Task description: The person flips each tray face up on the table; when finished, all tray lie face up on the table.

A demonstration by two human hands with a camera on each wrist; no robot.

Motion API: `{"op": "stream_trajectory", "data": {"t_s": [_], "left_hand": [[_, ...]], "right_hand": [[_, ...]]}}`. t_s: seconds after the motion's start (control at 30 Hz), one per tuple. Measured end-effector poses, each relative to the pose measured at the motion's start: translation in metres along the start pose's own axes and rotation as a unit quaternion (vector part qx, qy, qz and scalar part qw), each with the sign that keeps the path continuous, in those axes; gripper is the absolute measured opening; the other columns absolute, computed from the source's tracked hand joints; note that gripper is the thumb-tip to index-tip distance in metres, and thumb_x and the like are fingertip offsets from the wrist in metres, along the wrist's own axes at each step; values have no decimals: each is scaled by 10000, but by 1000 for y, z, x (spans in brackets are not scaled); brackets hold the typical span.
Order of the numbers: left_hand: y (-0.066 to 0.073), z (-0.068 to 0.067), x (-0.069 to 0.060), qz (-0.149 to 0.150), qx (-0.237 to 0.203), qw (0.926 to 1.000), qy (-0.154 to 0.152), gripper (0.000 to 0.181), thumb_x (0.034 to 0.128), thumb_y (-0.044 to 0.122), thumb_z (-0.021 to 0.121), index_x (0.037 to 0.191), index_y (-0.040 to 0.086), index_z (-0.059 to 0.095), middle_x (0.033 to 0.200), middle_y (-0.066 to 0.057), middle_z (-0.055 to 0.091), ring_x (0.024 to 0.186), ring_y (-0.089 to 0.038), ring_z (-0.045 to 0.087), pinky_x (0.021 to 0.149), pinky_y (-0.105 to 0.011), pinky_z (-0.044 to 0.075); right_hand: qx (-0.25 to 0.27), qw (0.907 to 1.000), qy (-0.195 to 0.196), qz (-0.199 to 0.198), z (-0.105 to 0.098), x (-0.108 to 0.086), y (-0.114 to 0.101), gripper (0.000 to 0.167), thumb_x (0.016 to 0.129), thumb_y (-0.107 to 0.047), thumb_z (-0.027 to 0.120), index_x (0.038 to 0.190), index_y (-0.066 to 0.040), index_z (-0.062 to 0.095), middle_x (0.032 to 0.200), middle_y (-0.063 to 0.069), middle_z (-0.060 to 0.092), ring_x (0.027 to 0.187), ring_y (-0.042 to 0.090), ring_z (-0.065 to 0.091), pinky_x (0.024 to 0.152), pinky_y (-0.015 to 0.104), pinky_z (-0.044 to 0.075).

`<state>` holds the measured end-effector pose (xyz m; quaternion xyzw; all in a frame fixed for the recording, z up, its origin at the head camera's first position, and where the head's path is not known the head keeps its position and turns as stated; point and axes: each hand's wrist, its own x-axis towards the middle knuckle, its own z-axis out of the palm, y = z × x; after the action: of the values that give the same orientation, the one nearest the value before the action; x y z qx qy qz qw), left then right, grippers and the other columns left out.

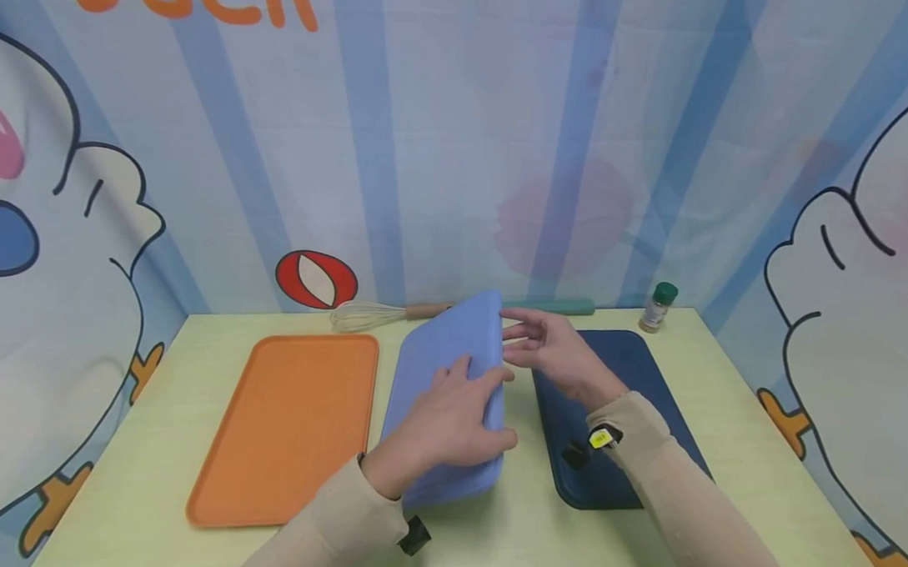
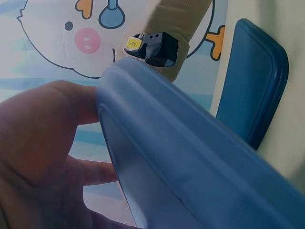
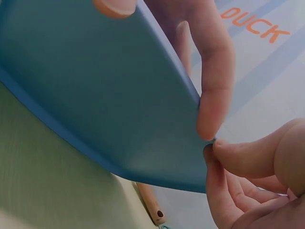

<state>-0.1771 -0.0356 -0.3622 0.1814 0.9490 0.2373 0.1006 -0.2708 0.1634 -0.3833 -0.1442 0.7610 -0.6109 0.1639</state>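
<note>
Part-hiding teal rod point(image 1: 554, 306): blue tray point(image 1: 440, 341) | left fingers point(image 1: 490, 381), right fingers point(image 1: 526, 316): clamped on it | flanks: orange tray point(image 1: 299, 420), navy tray point(image 1: 627, 369)

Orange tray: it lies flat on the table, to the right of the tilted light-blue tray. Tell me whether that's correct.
Not quite: the side is wrong. The head view shows the orange tray lying flat on the table, to the left of the tilted light-blue tray.
</note>
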Motion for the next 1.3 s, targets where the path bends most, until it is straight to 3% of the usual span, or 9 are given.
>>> {"op": "stream_trajectory", "data": {"t_s": [0.17,0.37,0.53,1.13,1.3], "left_hand": [[1,-3,0,-4,107,9999,49,674,900,480,688,1532,319,518,1632,-235,329,1423,-486,387,955,-658,492],[2,-5,-1,0,184,9998,88,652,896,474,695,1509,320,535,1620,-230,342,1402,-462,407,924,-634,502],[2,-8,-2,-4,232,9997,110,625,891,458,712,1476,314,549,1604,-223,366,1366,-454,440,919,-622,505],[4,-25,-7,146,358,9983,429,572,903,424,714,1444,302,574,1449,-212,504,1073,-305,576,760,-485,515],[5,-30,-9,78,310,9985,435,577,905,420,703,1455,301,577,1444,-169,525,1035,-279,584,748,-490,528]], "right_hand": [[124,9999,-44,-83,1,1,-2,661,1010,34,648,1613,-70,399,1423,257,591,1280,388,626,1089,580,478],[59,9999,-91,-102,1,1,-4,682,1006,15,665,1622,-89,389,1421,243,594,1285,375,620,1039,484,537],[105,9998,-117,-147,1,2,-7,703,1004,17,668,1632,-99,373,1433,244,591,1287,378,622,1065,511,516],[343,9993,-94,-103,8,6,-27,718,1012,52,636,1646,-82,326,1437,241,590,1278,343,641,1020,392,555],[307,9994,-96,-129,9,7,-30,719,1010,16,662,1643,-103,342,1433,218,596,1279,339,638,1039,434,543]]}}
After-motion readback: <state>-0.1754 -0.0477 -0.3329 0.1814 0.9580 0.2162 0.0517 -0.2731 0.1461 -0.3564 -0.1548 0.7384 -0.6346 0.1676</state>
